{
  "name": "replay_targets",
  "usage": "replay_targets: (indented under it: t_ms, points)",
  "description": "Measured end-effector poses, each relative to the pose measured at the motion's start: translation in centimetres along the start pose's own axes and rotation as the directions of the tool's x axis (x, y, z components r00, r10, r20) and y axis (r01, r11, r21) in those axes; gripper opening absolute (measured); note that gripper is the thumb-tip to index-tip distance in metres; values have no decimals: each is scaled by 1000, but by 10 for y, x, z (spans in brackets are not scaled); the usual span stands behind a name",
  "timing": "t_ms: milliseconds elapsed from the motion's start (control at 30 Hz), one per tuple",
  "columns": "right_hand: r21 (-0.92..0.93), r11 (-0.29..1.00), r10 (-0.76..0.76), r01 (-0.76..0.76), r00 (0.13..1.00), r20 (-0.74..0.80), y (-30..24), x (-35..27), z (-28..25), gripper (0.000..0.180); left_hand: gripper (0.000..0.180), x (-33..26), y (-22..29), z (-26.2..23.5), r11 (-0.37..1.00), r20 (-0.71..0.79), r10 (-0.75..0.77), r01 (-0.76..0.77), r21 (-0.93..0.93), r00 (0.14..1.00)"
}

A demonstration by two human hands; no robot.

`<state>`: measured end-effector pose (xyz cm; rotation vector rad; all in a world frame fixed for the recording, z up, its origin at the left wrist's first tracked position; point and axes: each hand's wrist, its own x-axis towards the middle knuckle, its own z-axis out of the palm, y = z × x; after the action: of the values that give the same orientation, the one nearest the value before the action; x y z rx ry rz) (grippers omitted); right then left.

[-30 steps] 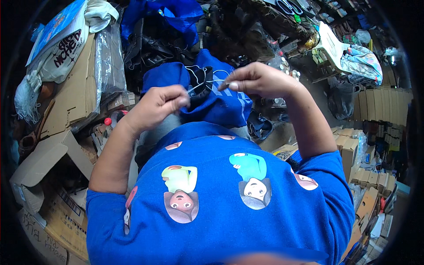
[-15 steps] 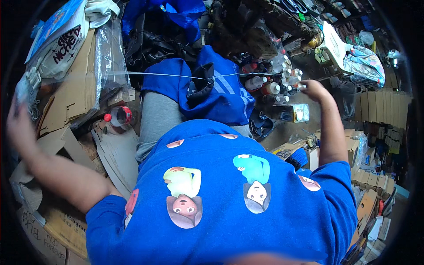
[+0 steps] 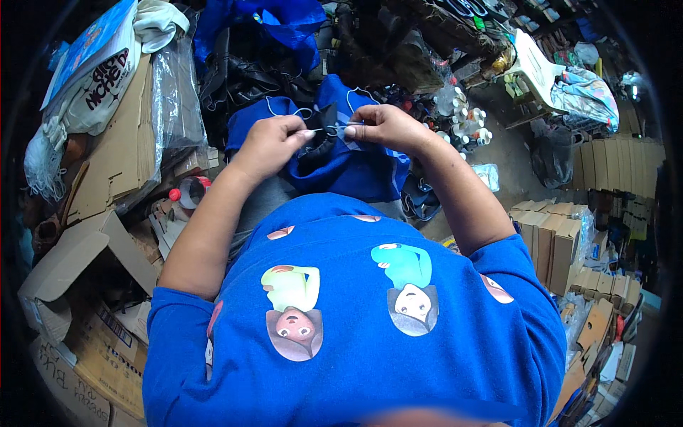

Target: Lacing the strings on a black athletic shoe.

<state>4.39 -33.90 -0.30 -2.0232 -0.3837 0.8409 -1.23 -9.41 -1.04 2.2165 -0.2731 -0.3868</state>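
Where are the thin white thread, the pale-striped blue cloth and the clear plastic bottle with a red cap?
Thin white thread (image 3: 324, 129), head view: on its middle stretch.
Pale-striped blue cloth (image 3: 347, 173), head view: on its lower part.
Clear plastic red-capped bottle (image 3: 190, 192), head view: on its transparent body.

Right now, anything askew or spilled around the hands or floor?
Mostly the open brown cardboard box at far left: its flaps splay unevenly, so it looks askew. Left hand and right hand both pinch thin white thread, slack looping over blue fabric; nothing odd there. No spill visible; clutter hides much of the floor.
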Motion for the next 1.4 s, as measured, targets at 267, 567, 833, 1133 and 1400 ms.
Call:
replay_targets:
  t_ms: [267,567,833,1133,1400]
  points:
    - [84,996,27,-26,1000,-4,14,-3,-15,31,24,-32,-58,-34,962,-118,-55,21,-272,991]
    - [-185,968,-199,168,965,-169,-1,-4,-32,21,43,4,-7,-37,961,-173,278,-271,61,945]
    - [-477,776,-501,412,863,-69,-12,15,-19,13,18,58,10,-16,972,190,233,-221,-79,954]
    - [-321,829,-498,458,866,-50,7,10,-4,15,22,66,-2,-15,943,338,179,-62,-328,924]
    - [-341,849,-476,404,865,-159,8,-11,6,20,34,67,7,-22,985,445,144,-87,-147,884]
